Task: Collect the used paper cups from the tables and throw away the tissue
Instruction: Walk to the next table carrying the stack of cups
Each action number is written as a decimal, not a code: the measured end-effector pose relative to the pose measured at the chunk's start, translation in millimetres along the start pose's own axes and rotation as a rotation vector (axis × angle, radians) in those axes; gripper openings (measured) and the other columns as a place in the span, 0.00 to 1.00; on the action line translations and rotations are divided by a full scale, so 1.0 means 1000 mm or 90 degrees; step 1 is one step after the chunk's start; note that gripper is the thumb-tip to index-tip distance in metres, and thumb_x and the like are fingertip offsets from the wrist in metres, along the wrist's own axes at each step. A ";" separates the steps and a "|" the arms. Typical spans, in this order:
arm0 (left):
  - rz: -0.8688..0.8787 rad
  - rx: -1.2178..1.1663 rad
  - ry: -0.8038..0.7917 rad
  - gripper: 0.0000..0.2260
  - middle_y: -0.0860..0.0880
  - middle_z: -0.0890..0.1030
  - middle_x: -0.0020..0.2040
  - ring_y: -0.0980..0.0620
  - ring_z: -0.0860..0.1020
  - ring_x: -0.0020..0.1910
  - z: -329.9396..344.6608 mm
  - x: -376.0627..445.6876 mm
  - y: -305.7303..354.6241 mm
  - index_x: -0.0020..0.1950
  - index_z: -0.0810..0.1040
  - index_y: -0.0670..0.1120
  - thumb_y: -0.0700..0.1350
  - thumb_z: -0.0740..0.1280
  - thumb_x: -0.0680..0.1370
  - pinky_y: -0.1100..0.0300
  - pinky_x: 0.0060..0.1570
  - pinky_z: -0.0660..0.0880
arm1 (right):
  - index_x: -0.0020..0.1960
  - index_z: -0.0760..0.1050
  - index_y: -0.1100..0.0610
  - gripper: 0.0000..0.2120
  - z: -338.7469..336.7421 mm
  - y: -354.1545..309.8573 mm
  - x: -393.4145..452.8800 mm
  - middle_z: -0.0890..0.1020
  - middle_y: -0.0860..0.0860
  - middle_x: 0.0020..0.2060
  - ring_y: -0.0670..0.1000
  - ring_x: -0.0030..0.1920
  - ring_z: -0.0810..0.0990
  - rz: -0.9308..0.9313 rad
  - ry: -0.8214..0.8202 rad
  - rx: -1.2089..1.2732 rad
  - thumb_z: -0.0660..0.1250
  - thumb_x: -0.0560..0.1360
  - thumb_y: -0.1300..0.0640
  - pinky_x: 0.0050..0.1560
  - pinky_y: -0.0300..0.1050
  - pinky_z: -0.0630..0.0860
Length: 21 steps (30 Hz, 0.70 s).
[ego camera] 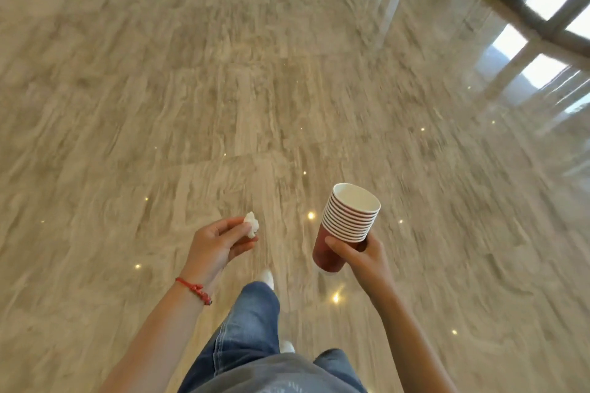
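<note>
Head view: right hand [357, 252] is wrapped around a nested stack of red paper cups [346, 226], and left hand [220, 242] pinches a crumpled tissue [251, 224] at the fingertips, both carried above a marble floor [223, 73]. Collecting looks largely done. The tissue is not yet discarded; no bin or surface is in view.

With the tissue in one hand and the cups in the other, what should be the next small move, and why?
Probably keep walking forward and look for a bin. The left hand pinches the crumpled tissue, the right hand holds the nested stack of red paper cups, and only bare marble floor shows ahead, with no bin or table in view.
</note>
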State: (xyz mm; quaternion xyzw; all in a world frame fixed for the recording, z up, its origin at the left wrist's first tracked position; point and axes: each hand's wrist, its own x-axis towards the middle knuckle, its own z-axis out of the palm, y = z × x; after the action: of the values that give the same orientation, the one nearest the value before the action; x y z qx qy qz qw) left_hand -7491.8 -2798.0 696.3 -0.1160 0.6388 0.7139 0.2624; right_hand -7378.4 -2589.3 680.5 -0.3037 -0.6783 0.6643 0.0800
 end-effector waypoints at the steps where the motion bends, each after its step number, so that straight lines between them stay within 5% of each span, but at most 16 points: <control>1: -0.007 -0.003 0.003 0.06 0.40 0.82 0.42 0.50 0.83 0.37 0.007 0.023 0.007 0.49 0.79 0.36 0.35 0.66 0.74 0.64 0.38 0.80 | 0.51 0.77 0.54 0.15 0.003 -0.005 0.023 0.83 0.47 0.43 0.39 0.42 0.82 0.001 -0.002 -0.001 0.75 0.67 0.63 0.39 0.31 0.76; 21: -0.018 0.029 -0.064 0.03 0.44 0.85 0.39 0.49 0.84 0.39 0.188 0.488 0.240 0.42 0.83 0.43 0.37 0.69 0.72 0.65 0.35 0.78 | 0.53 0.76 0.54 0.18 0.026 -0.157 0.515 0.84 0.46 0.44 0.39 0.44 0.82 0.032 0.041 0.027 0.76 0.66 0.61 0.38 0.30 0.76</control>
State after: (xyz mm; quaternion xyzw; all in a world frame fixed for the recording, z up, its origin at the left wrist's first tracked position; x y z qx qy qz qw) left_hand -7992.4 -2515.7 685.6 -0.0826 0.6394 0.7002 0.3066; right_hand -7853.4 -2334.5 675.2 -0.3403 -0.6535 0.6699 0.0914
